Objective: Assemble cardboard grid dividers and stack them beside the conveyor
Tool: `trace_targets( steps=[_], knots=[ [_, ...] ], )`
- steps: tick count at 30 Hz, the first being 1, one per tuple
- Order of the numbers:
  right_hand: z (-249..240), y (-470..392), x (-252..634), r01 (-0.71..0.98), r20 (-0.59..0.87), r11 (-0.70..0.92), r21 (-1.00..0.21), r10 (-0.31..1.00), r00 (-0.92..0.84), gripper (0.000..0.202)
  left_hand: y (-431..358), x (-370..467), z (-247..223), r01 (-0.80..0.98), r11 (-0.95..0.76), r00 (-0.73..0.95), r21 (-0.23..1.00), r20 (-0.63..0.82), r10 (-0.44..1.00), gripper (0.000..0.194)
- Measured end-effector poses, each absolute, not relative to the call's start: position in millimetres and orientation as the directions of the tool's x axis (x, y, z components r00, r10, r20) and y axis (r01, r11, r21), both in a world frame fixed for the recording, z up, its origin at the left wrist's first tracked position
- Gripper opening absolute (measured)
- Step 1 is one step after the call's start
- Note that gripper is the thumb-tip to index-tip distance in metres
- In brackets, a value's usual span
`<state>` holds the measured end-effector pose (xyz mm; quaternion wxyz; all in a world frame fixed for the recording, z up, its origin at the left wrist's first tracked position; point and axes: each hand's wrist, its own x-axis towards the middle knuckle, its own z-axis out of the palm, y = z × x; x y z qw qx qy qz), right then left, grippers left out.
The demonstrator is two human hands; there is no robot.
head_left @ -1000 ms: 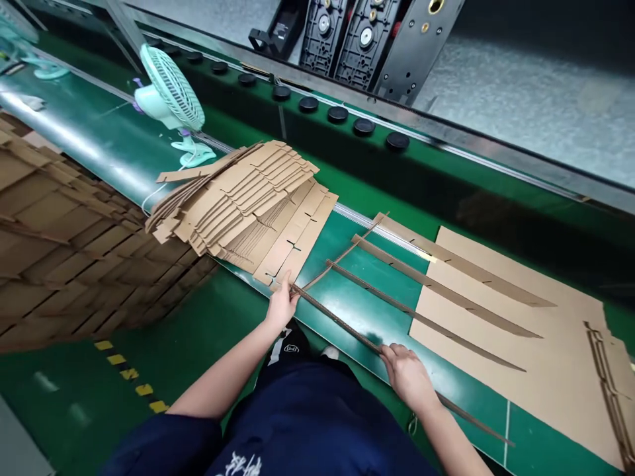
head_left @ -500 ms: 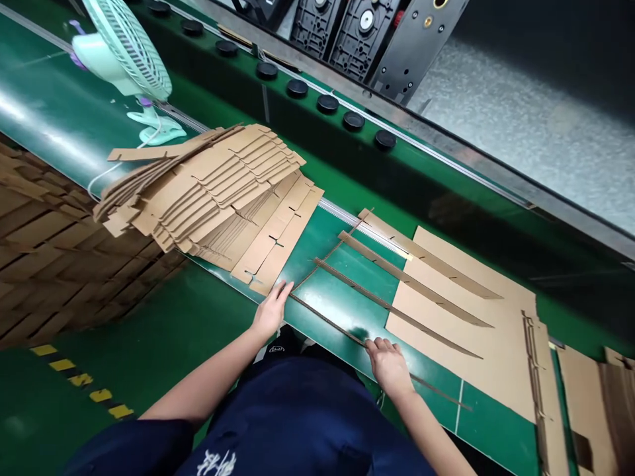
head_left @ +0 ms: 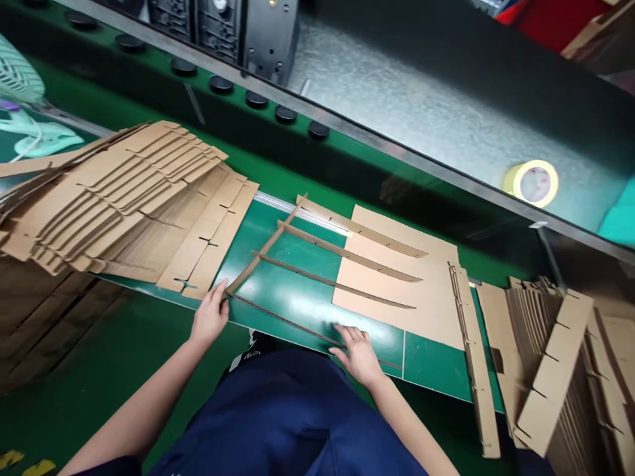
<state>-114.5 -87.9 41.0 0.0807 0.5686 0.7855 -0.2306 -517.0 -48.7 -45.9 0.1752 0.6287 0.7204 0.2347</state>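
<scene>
Several slotted cardboard strips stand on edge on the green table (head_left: 292, 301), joined at their left ends to one cross strip (head_left: 268, 246). My left hand (head_left: 210, 316) pinches the near corner, where the cross strip meets the nearest long strip (head_left: 288, 321). My right hand (head_left: 358, 354) is at that nearest strip, farther right, with its fingers apart and thumb spread. The right ends of the other long strips (head_left: 347, 253) reach over a flat cardboard sheet (head_left: 397, 317).
Slotted cardboard (head_left: 114, 192) is heaped at the left, near a mint fan (head_left: 20, 79). More strips (head_left: 473, 357) and stacks (head_left: 555, 370) lie at the right. Behind the table, a metal-edged ledge bears a tape roll (head_left: 536, 184) and black parts (head_left: 218, 26).
The view has swung right, bringing the tape roll and right-hand stacks into sight. My right hand has loosened from the nearest strip, its fingers now spread. My left hand stays at the corner.
</scene>
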Motion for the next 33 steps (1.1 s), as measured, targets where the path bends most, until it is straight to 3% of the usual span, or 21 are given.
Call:
trace_targets(
  steps=[4, 7, 10, 12, 14, 16, 20, 24, 28, 30, 33],
  knots=[
    [41.5, -118.1, -53.6, 0.939, -0.388, 0.228, -0.258, 0.866, -0.317, 0.065, -50.3, -501.8, -31.2, 0.850, 0.200, -0.218, 0.487, -0.020, 0.976, 0.062],
    [35.6, -128.4, -20.7, 0.941, -0.389, 0.220, -0.257, 0.868, -0.309, 0.050, -56.6, -480.2, -16.9, 0.922, 0.223, -0.252, 0.318, 0.053, 0.966, 0.063],
    [36.6, -107.7, 12.1, 0.886, -0.323, 0.219, -0.407, 0.874, -0.365, 0.029, -67.6, -448.3, -9.0, 0.970, 0.170, -0.203, 0.171, 0.197, 0.959, 0.060],
    [42.4, -70.9, 40.9, 0.856, -0.207, 0.219, -0.469, 0.914, -0.348, 0.034, -75.6, -422.9, -9.3, 0.987, 0.098, -0.127, 0.129, 0.233, 0.964, 0.056],
    [49.2, -17.6, 73.9, 0.898, -0.074, 0.176, -0.404, 0.972, -0.223, 0.046, -82.3, -396.9, -12.7, 0.994, 0.041, -0.064, 0.102, 0.227, 0.972, 0.050],
    [53.3, 43.2, 104.9, 0.966, 0.005, 0.054, -0.254, 0.999, -0.054, 0.059, -86.9, -373.7, -16.5, 0.997, 0.015, -0.031, 0.079, 0.208, 0.978, 0.044],
    [47.3, 136.0, 141.1, 0.997, -0.084, -0.069, -0.045, 0.994, 0.065, 0.084, -90.7, -346.5, -18.9, 0.998, -0.026, 0.016, 0.056, 0.175, 0.984, 0.036],
    [34.9, 144.6, 149.2, 1.000, -0.173, 0.019, 0.004, 0.985, -0.017, 0.074, -91.4, -341.5, -19.1, 0.992, -0.073, 0.058, 0.100, 0.154, 0.986, 0.029],
    [35.2, 83.8, 140.0, 0.964, -0.268, 0.206, -0.170, 0.932, -0.246, 0.067, -88.6, -339.9, -20.9, 0.984, -0.075, 0.049, 0.164, 0.155, 0.987, 0.027],
    [36.3, 39.5, 126.3, 0.912, -0.294, 0.298, -0.281, 0.878, -0.377, 0.079, -85.8, -337.6, -20.6, 0.980, -0.073, 0.044, 0.186, 0.152, 0.987, 0.027],
    [30.2, -26.7, 96.2, 0.876, -0.290, 0.380, -0.298, 0.838, -0.462, 0.106, -80.8, -333.9, -18.2, 0.978, -0.058, 0.030, 0.202, 0.142, 0.989, 0.027]
  ],
)
